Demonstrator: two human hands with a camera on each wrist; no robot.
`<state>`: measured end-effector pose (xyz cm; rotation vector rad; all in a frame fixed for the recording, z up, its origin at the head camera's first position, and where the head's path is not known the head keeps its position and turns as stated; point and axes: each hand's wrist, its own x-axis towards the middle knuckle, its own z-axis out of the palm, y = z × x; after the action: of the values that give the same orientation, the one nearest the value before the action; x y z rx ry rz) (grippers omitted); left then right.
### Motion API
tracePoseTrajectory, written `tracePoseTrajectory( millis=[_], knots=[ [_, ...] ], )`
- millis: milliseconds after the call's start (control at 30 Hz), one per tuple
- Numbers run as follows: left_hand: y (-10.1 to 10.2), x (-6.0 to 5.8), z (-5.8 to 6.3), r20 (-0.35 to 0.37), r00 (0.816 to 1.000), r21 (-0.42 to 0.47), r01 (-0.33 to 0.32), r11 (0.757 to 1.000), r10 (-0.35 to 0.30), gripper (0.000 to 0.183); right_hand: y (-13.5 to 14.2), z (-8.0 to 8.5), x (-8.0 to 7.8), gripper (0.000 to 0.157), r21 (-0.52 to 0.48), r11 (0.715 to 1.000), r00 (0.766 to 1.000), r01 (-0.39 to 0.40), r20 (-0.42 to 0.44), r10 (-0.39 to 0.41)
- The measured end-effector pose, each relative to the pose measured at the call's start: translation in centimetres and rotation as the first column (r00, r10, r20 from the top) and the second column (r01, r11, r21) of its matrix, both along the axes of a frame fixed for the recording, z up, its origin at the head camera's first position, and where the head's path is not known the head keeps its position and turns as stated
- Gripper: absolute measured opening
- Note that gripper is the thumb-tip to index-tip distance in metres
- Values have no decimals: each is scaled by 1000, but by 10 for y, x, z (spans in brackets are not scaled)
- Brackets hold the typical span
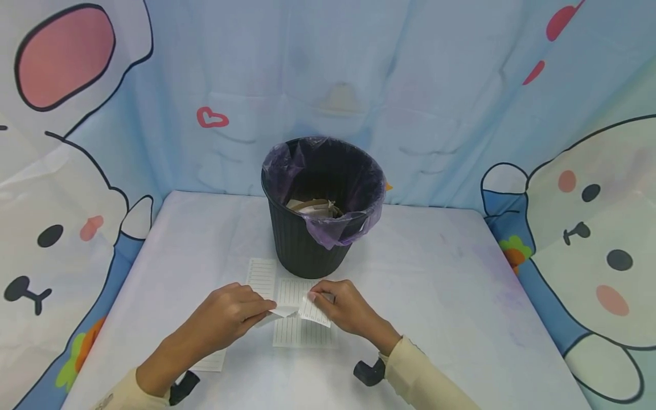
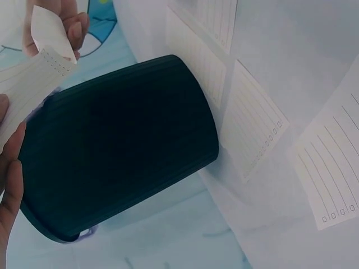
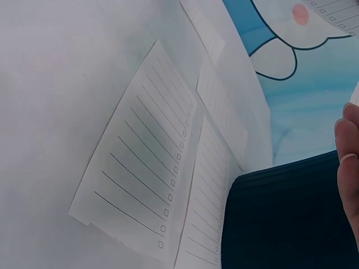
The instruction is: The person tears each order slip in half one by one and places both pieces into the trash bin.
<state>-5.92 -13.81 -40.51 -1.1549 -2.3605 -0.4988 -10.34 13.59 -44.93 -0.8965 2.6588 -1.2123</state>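
Observation:
Above the table in the head view, my left hand pinches a strip of lined white paper between thumb and fingers. Close by on its right, my right hand pinches another part of lined paper. The edges between the hands look ragged; whether the two parts still join, I cannot tell. Checkboxes run along the end of the left hand's paper in the left wrist view. Beneath the hands lie lined checklist sheets on the table. Only the right hand's fingers show in the right wrist view.
Beyond the hands stands a black bin with a purple liner bag and paper scraps inside. More lined sheets lie at the bin's foot and under the left forearm. A cartoon curtain hangs behind the white table.

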Motion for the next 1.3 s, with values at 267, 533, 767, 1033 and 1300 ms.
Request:
tracePoseTrajectory(
  millis=[267, 533, 767, 1033, 1300],
  knots=[
    [1, 1, 3, 3, 1000, 5, 7, 1000, -7, 28, 2, 3, 0, 11, -15, 1000, 1000, -11, -11, 11],
    [0, 1, 6, -13, 1000, 13, 21, 1000, -21, 28, 4, 1, -1, 11, 0, 1000, 1000, 6, -3, -6],
    [0, 2, 6, -13, 1000, 17, 24, 1000, -24, 28, 4, 0, -1, 12, 7, 1000, 1000, 16, 6, -16],
    [-1, 1, 4, -8, 1000, 16, 22, 1000, -22, 28, 3, 1, 0, 11, -5, 1000, 1000, 14, -1, -14],
    [-1, 3, 5, -24, 1000, 26, 7, 1000, -6, 29, 3, 1, 0, 13, 4, 999, 999, 47, -10, -47]
  ],
)
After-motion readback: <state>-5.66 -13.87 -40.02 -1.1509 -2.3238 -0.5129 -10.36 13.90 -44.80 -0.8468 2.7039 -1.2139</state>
